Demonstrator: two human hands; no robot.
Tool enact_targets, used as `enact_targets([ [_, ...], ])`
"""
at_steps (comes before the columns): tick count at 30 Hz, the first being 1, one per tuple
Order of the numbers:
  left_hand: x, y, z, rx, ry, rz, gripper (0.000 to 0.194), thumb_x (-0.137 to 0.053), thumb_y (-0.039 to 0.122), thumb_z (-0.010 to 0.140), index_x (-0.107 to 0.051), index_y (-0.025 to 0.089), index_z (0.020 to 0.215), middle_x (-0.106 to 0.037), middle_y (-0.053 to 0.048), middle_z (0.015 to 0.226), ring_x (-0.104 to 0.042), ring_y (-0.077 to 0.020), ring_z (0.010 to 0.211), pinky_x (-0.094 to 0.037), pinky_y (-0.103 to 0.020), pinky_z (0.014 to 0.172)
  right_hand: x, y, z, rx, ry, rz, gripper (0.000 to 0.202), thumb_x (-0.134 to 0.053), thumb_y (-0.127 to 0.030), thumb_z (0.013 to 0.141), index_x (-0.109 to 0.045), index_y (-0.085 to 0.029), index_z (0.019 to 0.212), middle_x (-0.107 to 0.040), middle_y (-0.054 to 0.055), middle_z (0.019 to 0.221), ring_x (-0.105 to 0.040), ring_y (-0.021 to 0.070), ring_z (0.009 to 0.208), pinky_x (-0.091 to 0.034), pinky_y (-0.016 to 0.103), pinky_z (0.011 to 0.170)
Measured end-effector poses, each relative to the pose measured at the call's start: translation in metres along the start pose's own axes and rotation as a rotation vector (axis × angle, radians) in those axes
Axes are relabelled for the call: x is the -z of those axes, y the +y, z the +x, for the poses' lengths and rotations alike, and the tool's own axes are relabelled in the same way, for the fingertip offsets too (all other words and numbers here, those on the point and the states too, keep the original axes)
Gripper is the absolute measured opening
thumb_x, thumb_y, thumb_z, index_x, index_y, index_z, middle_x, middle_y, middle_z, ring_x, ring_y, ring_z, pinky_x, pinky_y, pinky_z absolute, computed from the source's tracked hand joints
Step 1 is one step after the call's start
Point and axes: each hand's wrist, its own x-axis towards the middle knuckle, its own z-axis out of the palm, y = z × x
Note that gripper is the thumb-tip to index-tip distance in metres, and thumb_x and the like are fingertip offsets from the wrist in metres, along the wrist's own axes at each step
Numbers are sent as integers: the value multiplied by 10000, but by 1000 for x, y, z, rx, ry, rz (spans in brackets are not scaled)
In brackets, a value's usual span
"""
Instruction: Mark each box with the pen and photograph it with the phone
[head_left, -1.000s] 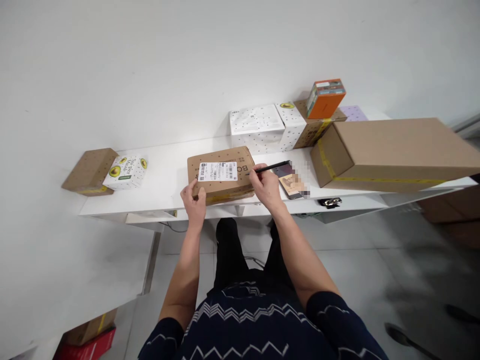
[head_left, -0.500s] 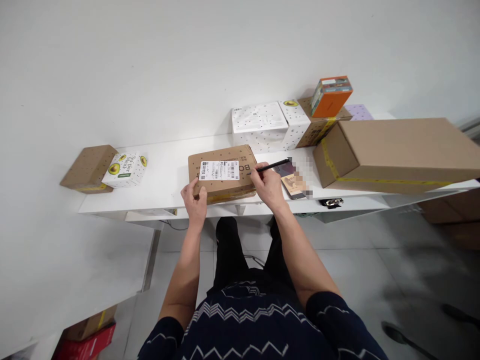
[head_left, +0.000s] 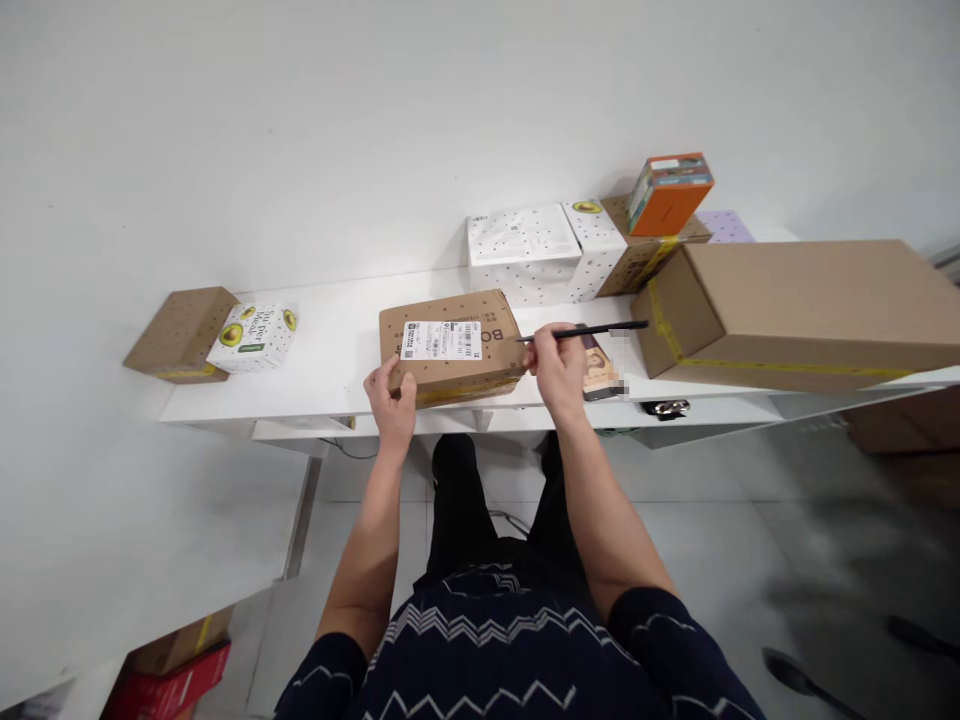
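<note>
A brown cardboard box (head_left: pixel 451 373) with a white shipping label (head_left: pixel 442 341) lies on the white shelf top (head_left: pixel 337 370) in front of me. My left hand (head_left: pixel 391 402) grips its near left corner, thumb at the front edge and fingers at the left side. Just beyond the box's right end, my right hand (head_left: pixel 556 375) pinches a slim black pen (head_left: pixel 600 329). The pen's left tip is at the box's right edge; whether it touches cannot be made out. Beside that hand lies a phone (head_left: pixel 600 372) with a picture on it, partly covered and pixelated.
To the left stand a brown box (head_left: pixel 180 335) and a white avocado-print box (head_left: pixel 255 340). Behind are white dotted boxes (head_left: pixel 521 240) and an orange box (head_left: pixel 671 200) atop another carton (head_left: pixel 634 255). A long cardboard carton (head_left: pixel 817 300) occupies the right end. The wall rises behind.
My right hand has moved right with the pen, whose tip has gone from over the box top to its right edge. The pen lies flatter. My left hand stays at the corner.
</note>
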Motion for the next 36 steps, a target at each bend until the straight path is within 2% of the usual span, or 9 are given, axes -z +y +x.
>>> enact_targets([
  [4,-1,0,1,3,2,-20,346,-614,296,876,-647,224,1212,-579,-123,1246,-500,-242,1250,-488,-385,1044,21,14,13,-86,110,-57,174,-459,-377,929,-468,-232,833,-626,-19,724,-536,110,498,-403,237,493],
  [8,-2,-1,2,21,13,-36,360,-629,299,862,-651,225,1214,-559,-124,1247,-515,-236,1232,-489,-384,1043,38,34,23,-182,-218,-695,160,-554,-327,893,-544,-206,789,-653,33,668,-624,186,639,-438,287,628],
  [10,-1,-2,2,20,11,-37,360,-632,299,862,-653,229,1215,-556,-120,1243,-520,-230,1225,-483,-382,1051,36,44,24,-195,-379,-982,166,-594,-335,884,-606,-180,828,-713,105,793,-670,243,809,-441,308,698],
  [14,-1,-3,1,-10,9,-20,344,-624,304,872,-655,243,1210,-572,-110,1231,-517,-227,1230,-469,-381,1067,21,57,22,-241,-504,-1186,239,-563,-331,904,-666,-156,1030,-728,184,1072,-674,288,1005,-444,318,747],
  [18,-1,-3,1,-4,14,-21,357,-623,309,869,-652,225,1215,-577,-124,1241,-518,-238,1227,-477,-386,1047,15,63,18,-277,-480,-1181,287,-542,-357,917,-655,-168,1102,-715,196,1111,-670,299,1015,-450,328,747],
  [22,-1,-2,1,3,20,-17,366,-627,307,866,-652,210,1217,-573,-135,1247,-511,-248,1239,-458,-398,1066,27,63,15,-273,-420,-1124,353,-553,-427,927,-631,-167,1152,-707,173,1067,-641,300,1021,-450,343,797],
  [28,-2,-4,1,-19,18,-12,336,-616,315,881,-648,240,1206,-587,-114,1246,-509,-239,1232,-465,-386,1052,61,68,25,-168,14,-1258,614,-625,-493,890,-491,-156,1385,-474,260,1412,-447,395,1251,-388,483,970],
  [31,-3,-5,2,-28,27,-7,337,-614,316,883,-649,234,1208,-586,-114,1244,-508,-234,1234,-459,-382,1058,69,75,36,-253,-8,-1274,786,-648,-560,850,-387,-165,1477,-375,275,1498,-405,424,1288,-368,521,993],
  [36,-3,-7,1,-18,13,-16,338,-609,320,893,-641,241,1220,-582,-113,1243,-508,-234,1240,-455,-381,1060,65,79,40,-262,-102,-1305,625,-531,-487,922,-475,-131,1432,-511,256,1386,-451,415,1258,-362,521,1011],
])
